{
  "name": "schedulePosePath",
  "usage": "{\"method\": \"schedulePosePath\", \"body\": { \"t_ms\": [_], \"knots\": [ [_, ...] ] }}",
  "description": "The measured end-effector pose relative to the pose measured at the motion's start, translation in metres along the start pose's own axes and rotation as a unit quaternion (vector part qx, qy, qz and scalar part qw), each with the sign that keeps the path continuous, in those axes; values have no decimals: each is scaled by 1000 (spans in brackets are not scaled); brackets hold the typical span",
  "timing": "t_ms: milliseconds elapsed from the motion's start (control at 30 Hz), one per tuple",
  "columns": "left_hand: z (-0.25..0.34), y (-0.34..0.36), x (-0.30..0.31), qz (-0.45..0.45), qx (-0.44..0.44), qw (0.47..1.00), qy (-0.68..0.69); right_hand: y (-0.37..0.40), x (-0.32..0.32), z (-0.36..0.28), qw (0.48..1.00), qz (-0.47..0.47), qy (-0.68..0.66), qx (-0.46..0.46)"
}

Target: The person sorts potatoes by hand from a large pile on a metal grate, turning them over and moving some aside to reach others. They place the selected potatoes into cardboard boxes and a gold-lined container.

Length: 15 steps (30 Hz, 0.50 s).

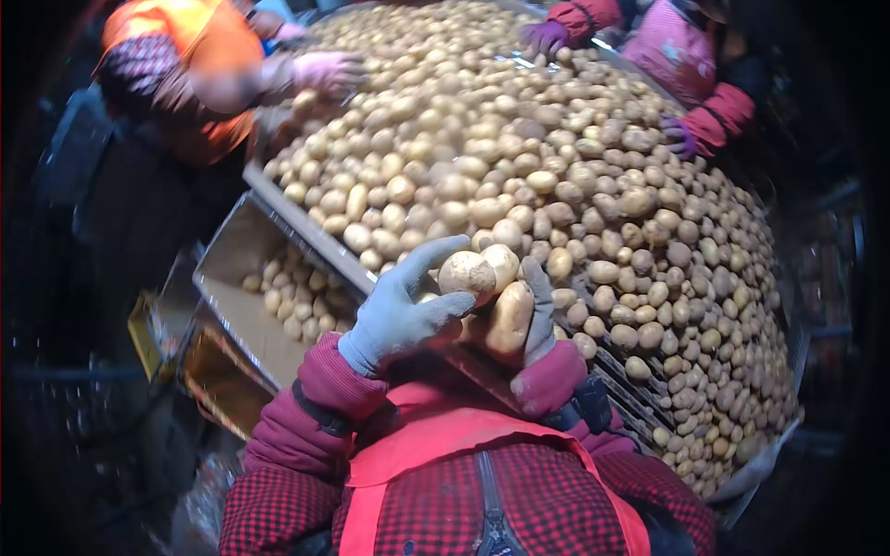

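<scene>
My left hand, in a light grey-blue glove, is closed with thumb and fingers around a round potato. My right hand, gloved too, wraps the outer side of a long potato. Another pale potato sits between the two hands, touching the others. Both hands are close together in front of my chest, over the near edge of a sorting table heaped with potatoes. The palm side of my right hand is hidden behind what it holds.
Left of the table, an open box holds more potatoes. A second container stands below it. Slats show at the table's near right. A person in orange reaches in at the far left; purple-gloved hands rest at the far right edge.
</scene>
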<state>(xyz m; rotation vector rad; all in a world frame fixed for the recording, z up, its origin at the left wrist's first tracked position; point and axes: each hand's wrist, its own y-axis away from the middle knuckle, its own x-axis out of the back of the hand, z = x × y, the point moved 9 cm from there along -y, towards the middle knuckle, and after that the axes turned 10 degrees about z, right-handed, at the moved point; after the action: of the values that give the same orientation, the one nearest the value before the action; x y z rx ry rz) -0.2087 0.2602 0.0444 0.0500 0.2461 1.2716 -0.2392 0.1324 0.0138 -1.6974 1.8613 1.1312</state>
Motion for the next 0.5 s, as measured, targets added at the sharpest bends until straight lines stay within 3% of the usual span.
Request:
{"method": "schedulePosePath", "body": {
  "t_ms": [33,100,133,167,233,267,367,400,433,500],
  "knots": [
    [-3,12,6,31,-36,998,-33,3,-6,3,999,-10,46,2],
    [-7,40,13,84,-106,985,-106,3,-7,23,997,-14,-17,-70],
    [0,53,12,83,-155,965,-194,3,-1,41,970,2,-179,-167],
    [6,67,11,89,-204,934,-278,4,1,48,965,-24,-180,-190],
    [-9,90,19,136,-193,930,-281,9,7,64,953,-74,-181,-233],
    [-16,99,25,161,-176,938,-252,5,20,76,961,-31,-152,-228],
    [-27,126,41,221,-143,946,-190,9,5,96,938,-71,-207,-270],
    [-27,135,47,236,-142,942,-194,15,-20,91,938,-167,-195,-233],
    [-26,146,56,256,-138,936,-199,20,-30,95,945,-188,-153,-220],
    [-7,165,63,259,-218,884,-322,30,-38,110,962,-207,-39,-173]
  ]
}}
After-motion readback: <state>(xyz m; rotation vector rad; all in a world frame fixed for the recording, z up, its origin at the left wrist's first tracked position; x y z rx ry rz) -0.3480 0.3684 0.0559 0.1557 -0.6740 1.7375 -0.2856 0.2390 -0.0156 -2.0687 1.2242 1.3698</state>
